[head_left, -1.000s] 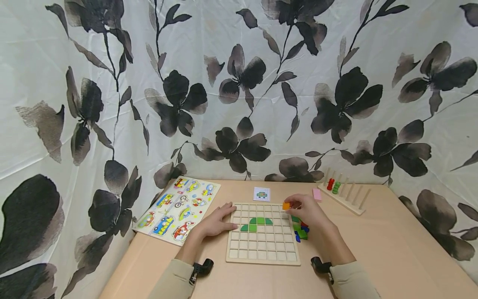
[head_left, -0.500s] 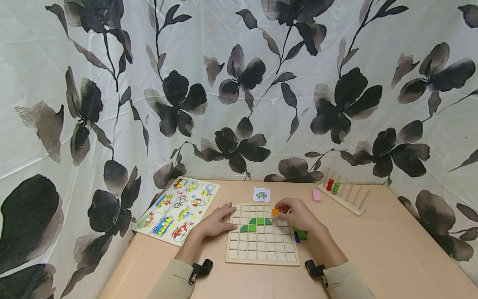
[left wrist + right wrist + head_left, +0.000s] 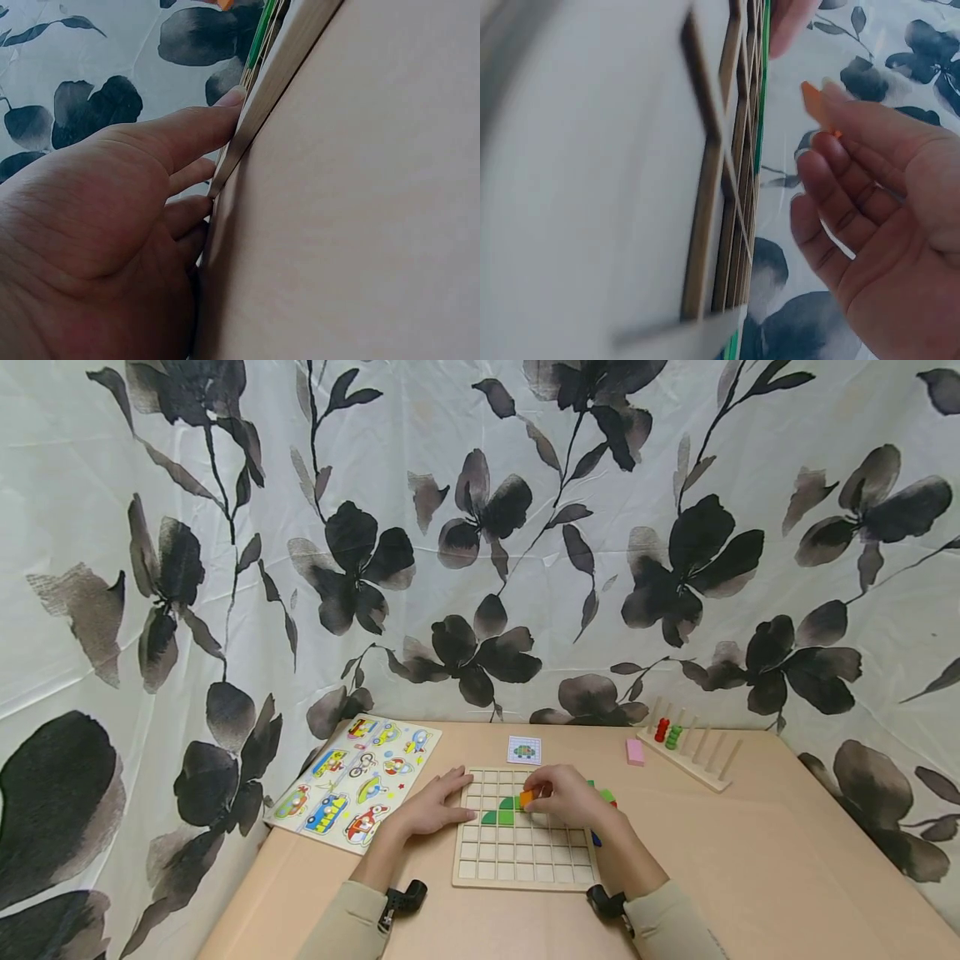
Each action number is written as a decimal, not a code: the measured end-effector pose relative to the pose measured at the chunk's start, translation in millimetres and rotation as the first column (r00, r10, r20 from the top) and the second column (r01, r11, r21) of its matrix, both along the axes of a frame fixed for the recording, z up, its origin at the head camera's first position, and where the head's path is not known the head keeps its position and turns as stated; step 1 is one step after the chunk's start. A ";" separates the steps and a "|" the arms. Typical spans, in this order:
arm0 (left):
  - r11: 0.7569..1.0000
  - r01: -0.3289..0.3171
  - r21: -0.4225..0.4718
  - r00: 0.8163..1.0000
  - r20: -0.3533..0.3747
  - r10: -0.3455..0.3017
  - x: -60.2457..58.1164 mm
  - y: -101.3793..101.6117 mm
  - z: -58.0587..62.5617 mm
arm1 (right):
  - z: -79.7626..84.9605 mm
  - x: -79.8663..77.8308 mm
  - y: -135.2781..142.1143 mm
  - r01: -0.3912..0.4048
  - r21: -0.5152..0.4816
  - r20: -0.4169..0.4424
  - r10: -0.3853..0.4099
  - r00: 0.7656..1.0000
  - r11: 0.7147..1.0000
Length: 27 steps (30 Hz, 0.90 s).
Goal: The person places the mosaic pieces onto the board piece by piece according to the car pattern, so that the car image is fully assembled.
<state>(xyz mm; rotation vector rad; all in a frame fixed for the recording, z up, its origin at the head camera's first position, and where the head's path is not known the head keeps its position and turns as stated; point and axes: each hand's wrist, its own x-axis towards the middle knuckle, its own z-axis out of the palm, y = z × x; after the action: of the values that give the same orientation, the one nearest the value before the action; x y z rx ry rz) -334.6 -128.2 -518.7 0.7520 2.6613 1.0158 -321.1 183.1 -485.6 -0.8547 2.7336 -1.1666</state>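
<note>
A wooden grid board (image 3: 525,887) lies on the table between the hands, with several green tiles (image 3: 506,817) set in its cells. My left hand (image 3: 427,808) rests at the board's left edge; in the left wrist view its thumb (image 3: 202,124) touches the rim and the fingers extend along the side. Over the green tiles, my right hand (image 3: 566,797) pinches an orange square tile (image 3: 527,797) between thumb and fingertips. The right wrist view shows this orange tile (image 3: 814,103) held above the board's surface.
Behind the board lies a small pattern card (image 3: 524,750). Loose coloured tiles (image 3: 606,794) are partly hidden by the right arm. A picture board with vehicles (image 3: 356,781) lies at left. A pink block (image 3: 635,752) and a peg stand with beads (image 3: 697,760) are at right.
My right hand has carried the orange tile leftward and nearer, from the board's far right corner to above the green tiles. The left hand stays in place.
</note>
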 end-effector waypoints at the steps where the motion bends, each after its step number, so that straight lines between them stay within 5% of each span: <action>1: 1.000 -0.001 0.001 1.000 -0.001 0.001 0.0 -0.1 -0.2 | -1.1 0.0 -1.3 -0.003 0.006 0.001 0.003 1.000 1.000; 15: 1.000 -0.002 0.002 1.000 -0.006 0.002 0.6 -0.3 0.2 | -6.2 5.8 -7.1 -0.040 0.038 0.122 0.035 0.992 0.998; 27: 1.000 -0.009 0.009 1.000 -0.002 0.009 1.7 -0.4 -0.5 | -4.9 9.9 -9.3 -0.057 0.096 0.113 0.046 0.992 0.994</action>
<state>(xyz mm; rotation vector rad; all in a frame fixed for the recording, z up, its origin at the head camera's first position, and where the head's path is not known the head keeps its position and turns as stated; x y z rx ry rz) -332.9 -128.6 -519.2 0.7435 2.6659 1.0304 -311.1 173.7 -490.5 -0.8183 2.6386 -1.0275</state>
